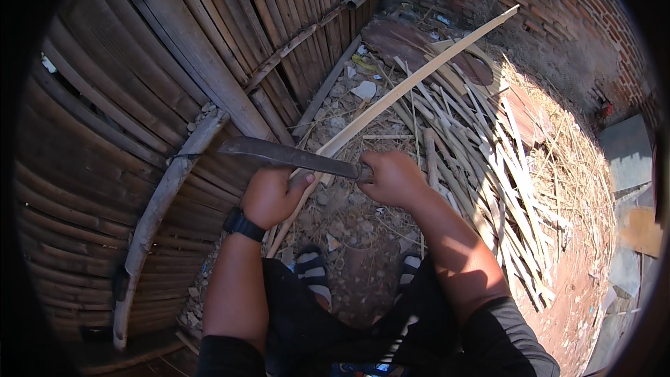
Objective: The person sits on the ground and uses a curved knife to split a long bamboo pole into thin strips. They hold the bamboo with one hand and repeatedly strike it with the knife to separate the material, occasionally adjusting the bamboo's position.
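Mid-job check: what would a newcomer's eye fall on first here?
The long dark-bladed knife, gripped in the right hand, sits near the picture's centre. Next comes the pale strip, held in the left hand and slanting to the upper right. A heap of thin strips lies to the right, partly sunlit.

Slatted bamboo wall (pixel 98 150) stood left; brick wall (pixel 551 10) stood ahead and right. Split-bamboo pile (pixel 481 150) lay on the ground (pixel 569 300) between them. Machete (pixel 293 158) crossed over the long bamboo strip (pixel 419 81).
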`<state>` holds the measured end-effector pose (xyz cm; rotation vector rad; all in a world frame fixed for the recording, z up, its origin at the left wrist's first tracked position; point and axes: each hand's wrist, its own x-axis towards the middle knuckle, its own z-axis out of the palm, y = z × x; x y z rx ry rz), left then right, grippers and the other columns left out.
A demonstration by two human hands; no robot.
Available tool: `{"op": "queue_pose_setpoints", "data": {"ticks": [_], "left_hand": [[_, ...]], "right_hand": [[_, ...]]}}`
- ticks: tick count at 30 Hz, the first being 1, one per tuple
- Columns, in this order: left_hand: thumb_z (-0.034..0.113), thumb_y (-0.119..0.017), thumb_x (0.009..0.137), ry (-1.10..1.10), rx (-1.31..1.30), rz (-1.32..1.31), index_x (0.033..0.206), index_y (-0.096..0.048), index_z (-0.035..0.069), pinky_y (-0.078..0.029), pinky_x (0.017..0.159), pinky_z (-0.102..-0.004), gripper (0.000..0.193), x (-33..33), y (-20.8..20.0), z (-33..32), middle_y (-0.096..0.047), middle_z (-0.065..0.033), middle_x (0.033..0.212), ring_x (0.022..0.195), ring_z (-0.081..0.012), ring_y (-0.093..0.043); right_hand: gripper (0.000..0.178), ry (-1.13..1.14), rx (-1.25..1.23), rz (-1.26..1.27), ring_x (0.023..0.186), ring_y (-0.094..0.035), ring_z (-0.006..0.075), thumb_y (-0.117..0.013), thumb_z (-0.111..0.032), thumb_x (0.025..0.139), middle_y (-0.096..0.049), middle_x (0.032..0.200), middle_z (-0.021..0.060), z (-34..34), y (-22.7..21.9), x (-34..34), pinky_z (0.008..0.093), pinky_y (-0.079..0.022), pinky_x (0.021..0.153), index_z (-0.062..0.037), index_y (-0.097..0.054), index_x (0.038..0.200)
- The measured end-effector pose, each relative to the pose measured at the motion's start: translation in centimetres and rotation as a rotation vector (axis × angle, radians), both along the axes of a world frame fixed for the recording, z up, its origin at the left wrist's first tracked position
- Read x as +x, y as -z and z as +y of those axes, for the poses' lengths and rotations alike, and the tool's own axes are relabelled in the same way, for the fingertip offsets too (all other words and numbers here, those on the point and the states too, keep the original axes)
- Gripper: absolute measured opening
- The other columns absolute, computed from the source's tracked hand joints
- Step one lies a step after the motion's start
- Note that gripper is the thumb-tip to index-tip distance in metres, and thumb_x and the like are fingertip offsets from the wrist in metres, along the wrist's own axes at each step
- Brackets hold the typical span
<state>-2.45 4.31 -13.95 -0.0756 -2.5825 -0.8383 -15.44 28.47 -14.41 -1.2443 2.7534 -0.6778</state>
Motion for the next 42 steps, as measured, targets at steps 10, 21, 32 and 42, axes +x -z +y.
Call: {"op": "queue_pose_setpoints", "data": {"ticks": [10, 21, 32, 42], "left_hand": [[0.044, -0.065, 0.098, -0.061, -0.139, -0.343, 0.092, -0.071, -0.002, -0.049, 0.065, -0.0511, 0.047, 0.2, -0.7, -0.5, -0.062, -0.0244, 0.070, 0.068, -0.0445, -0.062], [0.049, -0.067, 0.097, -0.061, -0.052, -0.399, 0.085, -0.070, -0.004, -0.047, 0.059, -0.0486, 0.054, 0.5, -1.4, -0.5, -0.060, -0.0229, 0.065, 0.060, -0.0400, -0.060], [0.039, -0.071, 0.097, -0.064, 0.056, -0.478, 0.093, -0.070, -0.006, -0.048, 0.059, -0.0377, 0.046, 0.4, -0.8, -0.7, -0.064, -0.0133, 0.066, 0.061, -0.0165, -0.058], [0.041, -0.070, 0.098, 0.009, 0.094, -0.419, 0.096, -0.070, -0.004, -0.048, 0.057, -0.0355, 0.045, 0.6, -0.9, -0.5, -0.063, -0.0089, 0.062, 0.058, -0.0138, -0.058]], "right_hand": [[0.040, 0.097, -0.139, -0.093, 0.081, -0.069, 0.0432, -0.080, -0.036, 0.082, -0.069, 0.078, 0.0223, 2.7, 1.1, -2.6, 0.0489, -0.055, 0.078, -0.0062, -0.071, 0.108], [0.036, 0.313, -0.272, -0.246, 0.067, -0.063, 0.0253, -0.081, -0.026, 0.083, -0.066, 0.073, 0.0165, 5.3, 0.8, -5.1, 0.0389, -0.052, 0.070, -0.0061, -0.071, 0.112], [0.043, 0.195, -0.120, -0.435, 0.097, -0.068, 0.0440, -0.078, -0.025, 0.074, -0.072, 0.102, 0.0246, 5.3, -0.3, -5.1, 0.0488, -0.054, 0.086, -0.0040, -0.072, 0.111], [0.036, 0.126, -0.145, -0.294, 0.069, -0.065, 0.0214, -0.079, -0.022, 0.081, -0.070, 0.078, 0.0143, 4.5, 1.1, -4.9, 0.0398, -0.052, 0.069, -0.0046, -0.071, 0.112]]}}
